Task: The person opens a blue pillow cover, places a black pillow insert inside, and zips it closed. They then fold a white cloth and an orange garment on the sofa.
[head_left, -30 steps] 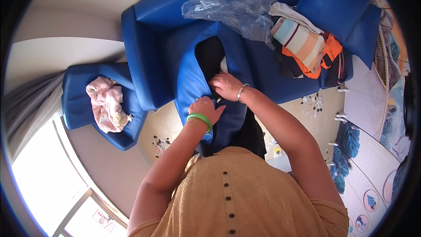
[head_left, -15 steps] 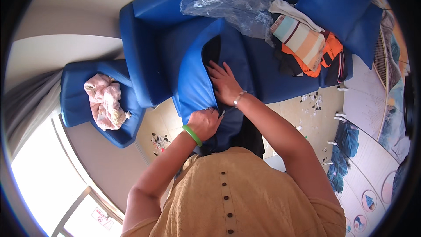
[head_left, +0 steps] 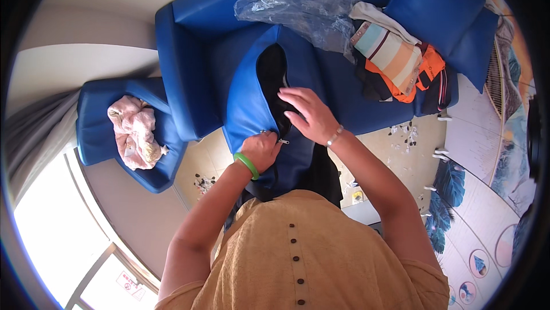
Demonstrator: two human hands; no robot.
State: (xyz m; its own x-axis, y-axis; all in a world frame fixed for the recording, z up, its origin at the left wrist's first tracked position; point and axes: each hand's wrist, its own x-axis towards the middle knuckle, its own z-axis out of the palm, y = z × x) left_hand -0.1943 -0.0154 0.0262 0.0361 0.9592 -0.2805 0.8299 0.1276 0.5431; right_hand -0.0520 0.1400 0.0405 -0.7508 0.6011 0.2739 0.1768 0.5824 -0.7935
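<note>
A blue leather-like cushion cover (head_left: 245, 101) lies in front of me on the sofa, its zippered side gaping to show a dark inside. My left hand (head_left: 260, 150), with a green bangle at the wrist, is closed on the cover's edge at the near end of the opening. A metal zipper pull (head_left: 283, 141) sticks out beside those fingers. Over the right rim of the opening is my right hand (head_left: 312, 116), wearing a pale bracelet. Its fingers are apart and hold nothing; whether the fingertips touch the cover, I cannot tell.
The cover rests on a blue sofa (head_left: 192, 75). A clear plastic bag (head_left: 295, 12) lies behind it. Folded clothes with a striped cloth (head_left: 389, 52) and a blue pillow (head_left: 438, 15) are at the right. A pink cloth (head_left: 134, 132) sits on a blue chair (head_left: 94, 126) at the left.
My right hand has drawn back from inside the opening toward the right and lifted. The opening gapes wider, showing more of the dark inside. My left hand has shifted slightly left.
</note>
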